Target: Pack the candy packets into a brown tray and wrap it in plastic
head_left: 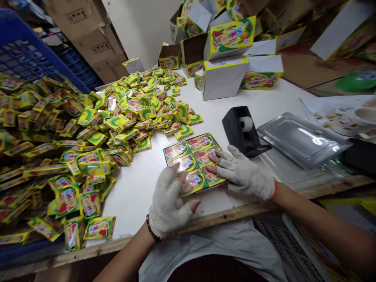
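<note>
Several small yellow-green printed candy boxes (202, 158) lie flat in two columns on the white table, forming a rectangular block in a dark-edged tray or frame. My left hand (170, 199), in a white fingerless glove, is at the block's near left corner, fingers apart, some fingertips over the left boxes. My right hand (239, 170), gloved likewise, rests with outstretched fingers on the block's right side. Neither hand is closed round anything. Left of the block spreads a large heap of loose candy boxes (123, 121).
A black tape dispenser (243, 131) stands behind my right hand. Clear plastic trays (302, 137) are stacked to the right. Open display cartons (226, 76) pile up at the back. A blue crate (35, 51) stands at left. The table's wooden edge (235, 213) runs along the front.
</note>
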Action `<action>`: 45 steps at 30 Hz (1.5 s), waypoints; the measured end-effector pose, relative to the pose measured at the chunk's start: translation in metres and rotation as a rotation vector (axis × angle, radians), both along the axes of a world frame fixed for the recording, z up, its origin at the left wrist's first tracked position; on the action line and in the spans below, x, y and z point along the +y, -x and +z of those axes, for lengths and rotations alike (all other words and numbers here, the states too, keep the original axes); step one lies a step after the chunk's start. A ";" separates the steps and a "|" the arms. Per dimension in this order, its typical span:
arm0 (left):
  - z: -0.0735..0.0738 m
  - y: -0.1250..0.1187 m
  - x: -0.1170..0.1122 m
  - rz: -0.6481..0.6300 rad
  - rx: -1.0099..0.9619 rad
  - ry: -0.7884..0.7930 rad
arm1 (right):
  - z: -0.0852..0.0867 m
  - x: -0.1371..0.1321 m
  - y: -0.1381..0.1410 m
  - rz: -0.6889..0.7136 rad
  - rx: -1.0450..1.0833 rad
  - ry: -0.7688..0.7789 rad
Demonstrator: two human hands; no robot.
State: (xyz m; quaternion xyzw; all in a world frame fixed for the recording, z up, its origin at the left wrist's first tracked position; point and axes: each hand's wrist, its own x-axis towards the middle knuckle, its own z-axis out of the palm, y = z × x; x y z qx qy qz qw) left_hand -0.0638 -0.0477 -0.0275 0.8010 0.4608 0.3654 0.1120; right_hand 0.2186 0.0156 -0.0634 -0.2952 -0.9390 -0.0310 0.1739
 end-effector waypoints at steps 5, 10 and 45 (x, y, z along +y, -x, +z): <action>0.000 0.007 -0.010 0.413 -0.811 0.932 | 0.000 0.002 0.009 0.153 0.078 -0.157; -0.004 0.007 -0.003 0.294 -1.069 1.186 | 0.003 0.000 0.021 0.207 0.067 -0.178; -0.019 0.006 -0.023 0.118 -1.291 1.128 | 0.036 -0.022 0.083 0.304 -0.035 0.100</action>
